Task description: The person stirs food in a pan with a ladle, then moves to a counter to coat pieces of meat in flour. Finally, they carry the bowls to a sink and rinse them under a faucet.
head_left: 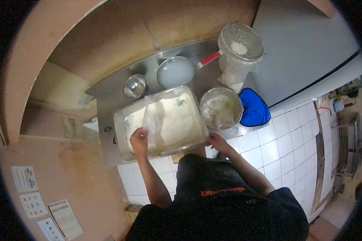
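Observation:
A wide clear tub (121,136) holding pale flour (181,120) sits at the front of the metal counter. My left hand (140,140) is closed in a pinch on a thin clear plastic sheet (149,118), which hangs in folds over the flour. At the tub's near right corner, my right hand (218,143) has its fingers closed on the rim. Just beyond that hand stands a bowl (203,114) with flour and a yellowish liquid or paste in it.
Behind the tub are a small steel bowl (135,85) and a bowl of whitish liquid (176,72). A red-handled sieve (241,42) rests on a tall clear container (234,70). Blue cloth (254,107) lies at the counter's right end, beside a grey cabinet (305,48).

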The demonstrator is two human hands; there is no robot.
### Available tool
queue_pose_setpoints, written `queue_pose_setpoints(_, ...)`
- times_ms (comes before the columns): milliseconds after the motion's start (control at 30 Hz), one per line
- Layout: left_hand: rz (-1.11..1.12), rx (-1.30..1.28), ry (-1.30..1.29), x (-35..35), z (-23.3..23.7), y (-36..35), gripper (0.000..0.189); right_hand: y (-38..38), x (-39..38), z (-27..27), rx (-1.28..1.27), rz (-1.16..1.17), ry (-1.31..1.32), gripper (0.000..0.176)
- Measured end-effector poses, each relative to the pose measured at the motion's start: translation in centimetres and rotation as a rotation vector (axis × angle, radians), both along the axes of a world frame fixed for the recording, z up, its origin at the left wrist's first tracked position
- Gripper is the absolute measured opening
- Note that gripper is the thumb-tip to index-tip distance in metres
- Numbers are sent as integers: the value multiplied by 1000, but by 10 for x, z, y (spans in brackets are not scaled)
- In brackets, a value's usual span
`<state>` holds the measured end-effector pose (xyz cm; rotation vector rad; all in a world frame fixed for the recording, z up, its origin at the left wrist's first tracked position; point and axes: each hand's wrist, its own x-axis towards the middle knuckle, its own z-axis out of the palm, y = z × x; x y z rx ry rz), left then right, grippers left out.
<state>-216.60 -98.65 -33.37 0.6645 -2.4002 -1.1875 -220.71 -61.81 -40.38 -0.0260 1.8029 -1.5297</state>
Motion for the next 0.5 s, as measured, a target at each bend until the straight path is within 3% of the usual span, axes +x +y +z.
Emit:
queue_pose_setpoints(33,-76,319,171,-3,-11,-3,12,0,0,-7,-1,-17,8,32)
queue_pose_setpoints(100,-89,407,190,-5,20,16,10,7,11,-26,-27,-40,39,26)
queue_pose_setpoints(167,-11,-434,-444,-5,30,18,10,12,20,-33,-29,-23,-12,27)
queue_pose_setpoints(200,6,-437,-441,-9,26,15,10,15,22,-27,-67,-30,-41,26)
queue_pose_setpoints(267,-115,280,92,-7,4,7,11,17,19,-13,-13,22,-64,27)
queue_pose_setpoints(300,-85,277,92,-5,-5,2,11,19,18,-11,-14,52,-68,27)
queue_pose_setpoints(367,-16,-163,-183,-3,-17,-9,13,24,13,-10,-72,26,-57,29)
queue_pose_setpoints(433,-54,-82,-126,-5,-2,-12,13,37,9,-19,-105,56,-79,33)
queue_pose_setpoints(500,15,488,3,-6,9,-10,14,33,4,12,-23,56,-100,32)
